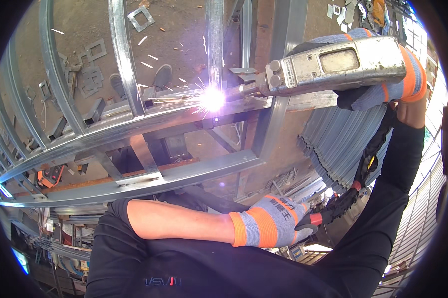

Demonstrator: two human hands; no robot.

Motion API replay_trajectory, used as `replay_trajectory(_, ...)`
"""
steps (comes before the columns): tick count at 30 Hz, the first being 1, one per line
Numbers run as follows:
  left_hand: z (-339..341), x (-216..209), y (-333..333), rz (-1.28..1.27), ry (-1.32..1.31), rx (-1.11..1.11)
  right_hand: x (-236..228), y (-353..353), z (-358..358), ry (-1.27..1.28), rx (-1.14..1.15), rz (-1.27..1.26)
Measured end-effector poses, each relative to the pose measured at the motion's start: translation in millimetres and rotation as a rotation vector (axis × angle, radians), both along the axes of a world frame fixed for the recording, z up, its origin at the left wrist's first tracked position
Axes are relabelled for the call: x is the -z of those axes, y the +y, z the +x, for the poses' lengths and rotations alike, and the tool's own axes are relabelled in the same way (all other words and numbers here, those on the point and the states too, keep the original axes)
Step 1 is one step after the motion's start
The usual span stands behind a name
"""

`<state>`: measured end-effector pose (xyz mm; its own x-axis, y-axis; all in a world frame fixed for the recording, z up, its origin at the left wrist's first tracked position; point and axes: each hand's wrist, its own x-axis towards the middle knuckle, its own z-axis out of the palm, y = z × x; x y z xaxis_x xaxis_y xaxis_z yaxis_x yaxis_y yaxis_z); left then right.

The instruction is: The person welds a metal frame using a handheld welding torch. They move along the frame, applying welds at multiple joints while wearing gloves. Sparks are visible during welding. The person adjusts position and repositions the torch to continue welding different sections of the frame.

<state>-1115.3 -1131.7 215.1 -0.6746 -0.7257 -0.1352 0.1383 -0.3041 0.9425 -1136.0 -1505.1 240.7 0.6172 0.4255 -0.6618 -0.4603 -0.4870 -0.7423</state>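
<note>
My right hand [413, 72], in a grey and orange glove, is closed around a worn metal welding gun [340, 64]. The gun lies sideways, its nozzle [248, 89] pointing left at a bright glowing spot [212, 99]. Sparks fly left from that spot, where an upright square steel tube [214, 42] meets a long steel rail [174, 111]. The glare hides the joint itself. Close to my body, my gloved left hand [271, 221] is closed on a black cable with a red section [316, 218]; some of its fingers are hidden.
Several upright tubes [122, 54] stand along the rail at left. A lower steel rail [209, 171] runs nearer me. Stacked corrugated metal [343, 139] lies at right, beside the black cable bundle [365, 166]. Square plates [141, 19] and shoes [162, 75] show beyond the frame.
</note>
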Motion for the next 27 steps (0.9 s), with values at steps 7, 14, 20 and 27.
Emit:
replay_trajectory(7, 0.8, -0.1, -4.4, 0.037, 0.017, -0.007, -1.4, 3.4, -1.5, 0.035, 0.015, -0.022)
replay_trajectory(14, -1.7, 1.7, -3.6, 0.036, 0.024, 0.016, -6.7, 7.1, -0.6, 0.095, 0.015, -0.079)
replay_trajectory(20, 1.2, 1.5, -9.3, 0.044, 0.031, 0.094, -14.7, 13.5, 2.1, 0.098, -0.048, -0.213)
replay_trajectory(27, 1.0, 0.1, -9.5, 0.052, 0.021, 0.121, 0.3, 1.3, -39.1, 0.067, 0.301, -0.035)
